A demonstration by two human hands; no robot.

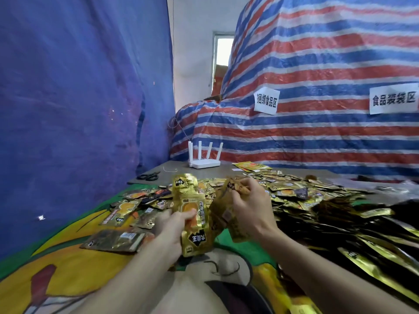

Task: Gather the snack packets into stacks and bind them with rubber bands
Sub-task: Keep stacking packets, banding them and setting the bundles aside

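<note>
Several packets (192, 200) stand upright in my left grip (172, 230), fingers curled round them to square the stack, while my right grip (251, 209) pinches another packet (226, 211) near the heap (294, 191) spread toward the right edge of the tabletop (172, 171).

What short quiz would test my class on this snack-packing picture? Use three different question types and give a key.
1. True or false: the right hand is empty.
2. What does the left hand grip? A: a stack of gold packets; B: a roll of tape; C: a cup.
3. Fill in: the white router at the table's far edge has ___ antennas.
Key: 1 false, it grips a gold packet; 2 A; 3 four.
</note>
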